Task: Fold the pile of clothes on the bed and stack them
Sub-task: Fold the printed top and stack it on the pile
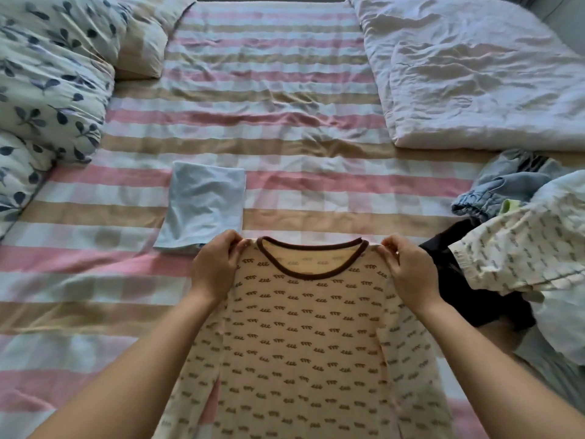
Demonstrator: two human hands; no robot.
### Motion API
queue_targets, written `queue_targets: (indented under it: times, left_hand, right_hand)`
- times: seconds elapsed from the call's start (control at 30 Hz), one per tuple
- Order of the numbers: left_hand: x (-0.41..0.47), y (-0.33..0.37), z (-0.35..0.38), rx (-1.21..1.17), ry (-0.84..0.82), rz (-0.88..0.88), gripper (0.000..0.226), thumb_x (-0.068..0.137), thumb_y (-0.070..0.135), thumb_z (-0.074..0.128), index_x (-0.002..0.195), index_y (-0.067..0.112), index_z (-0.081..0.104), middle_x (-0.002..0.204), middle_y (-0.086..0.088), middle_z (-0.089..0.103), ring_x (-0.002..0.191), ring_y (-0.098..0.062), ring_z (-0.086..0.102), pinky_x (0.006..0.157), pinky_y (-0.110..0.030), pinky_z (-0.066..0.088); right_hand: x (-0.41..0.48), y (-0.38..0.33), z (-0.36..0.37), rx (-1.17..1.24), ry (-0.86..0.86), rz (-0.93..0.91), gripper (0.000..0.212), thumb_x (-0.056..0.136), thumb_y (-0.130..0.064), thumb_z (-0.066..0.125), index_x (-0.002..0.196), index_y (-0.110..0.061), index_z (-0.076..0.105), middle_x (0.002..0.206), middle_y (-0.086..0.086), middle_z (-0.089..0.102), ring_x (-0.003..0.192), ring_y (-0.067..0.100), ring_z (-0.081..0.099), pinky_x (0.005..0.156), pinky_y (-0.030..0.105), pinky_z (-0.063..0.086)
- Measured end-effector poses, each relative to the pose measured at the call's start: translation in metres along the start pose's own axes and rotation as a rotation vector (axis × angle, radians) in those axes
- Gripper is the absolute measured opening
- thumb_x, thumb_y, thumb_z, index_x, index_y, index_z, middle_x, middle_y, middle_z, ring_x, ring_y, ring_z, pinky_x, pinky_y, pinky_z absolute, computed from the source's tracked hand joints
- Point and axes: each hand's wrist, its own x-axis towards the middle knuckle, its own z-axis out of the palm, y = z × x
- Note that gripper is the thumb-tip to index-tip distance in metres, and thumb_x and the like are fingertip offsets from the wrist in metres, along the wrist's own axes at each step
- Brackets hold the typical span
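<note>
A cream shirt (304,337) with small brown squiggles and a dark brown collar lies spread in front of me on the striped bed (269,128). My left hand (213,269) pinches its left shoulder. My right hand (411,270) pinches its right shoulder. Both sleeves look turned in along the body. A folded light blue garment (204,204) lies just beyond my left hand. At the right lies a pile of unfolded clothes: a white patterned piece (531,245), a blue denim piece (497,188) and a black piece (468,286).
Leaf-patterned pillows (47,80) are heaped at the left edge, with a plain pillow (144,42) behind them. A folded white duvet (474,74) fills the far right of the bed. Bare striped sheet lies across the middle.
</note>
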Motion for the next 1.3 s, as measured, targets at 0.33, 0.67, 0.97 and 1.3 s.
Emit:
queue_targets:
  times: [0.33, 0.67, 0.97, 1.3]
  left_hand:
    - [0.084, -0.072, 0.083, 0.349, 0.028, -0.064, 0.031, 0.093, 0.04, 0.046, 0.086, 0.012, 0.058, 0.086, -0.006, 0.063, 0.076, -0.028, 0.057, 0.064, -0.038, 0.046]
    - [0.071, -0.031, 0.12, 0.383, 0.058, 0.216, 0.026, 0.076, -0.005, 0.062, 0.1, 0.004, 0.064, 0.105, -0.015, 0.061, 0.103, -0.037, 0.052, 0.086, -0.049, 0.043]
    - [-0.007, 0.088, 0.194, 0.031, -0.362, 0.494, 0.006, 0.083, 0.006, 0.063, 0.086, 0.002, 0.067, 0.087, -0.008, 0.066, 0.079, -0.025, 0.06, 0.066, -0.039, 0.054]
    - [0.018, 0.123, 0.244, 0.444, -0.573, 0.716, 0.027, 0.087, 0.029, 0.059, 0.113, 0.023, 0.063, 0.118, -0.001, 0.056, 0.114, -0.027, 0.045, 0.093, -0.04, 0.036]
  right_hand:
    - [0.1, 0.061, 0.106, -0.196, -0.087, 0.019, 0.031, 0.092, -0.043, 0.049, 0.093, -0.013, 0.058, 0.09, 0.005, 0.063, 0.075, 0.028, 0.058, 0.06, 0.033, 0.041]
    - [0.081, 0.074, 0.107, -0.151, 0.024, 0.105, 0.021, 0.091, -0.027, 0.054, 0.103, -0.011, 0.063, 0.106, 0.01, 0.057, 0.101, 0.03, 0.047, 0.077, 0.032, 0.034]
    - [-0.09, 0.096, 0.035, -0.128, 0.16, 0.434, 0.014, 0.085, -0.012, 0.058, 0.092, -0.005, 0.067, 0.093, 0.01, 0.063, 0.087, 0.029, 0.054, 0.079, 0.03, 0.037]
    - [-0.162, 0.112, 0.017, -0.243, 0.084, 0.734, 0.025, 0.076, -0.039, 0.071, 0.089, -0.019, 0.066, 0.091, 0.0, 0.059, 0.085, 0.02, 0.05, 0.066, 0.032, 0.041]
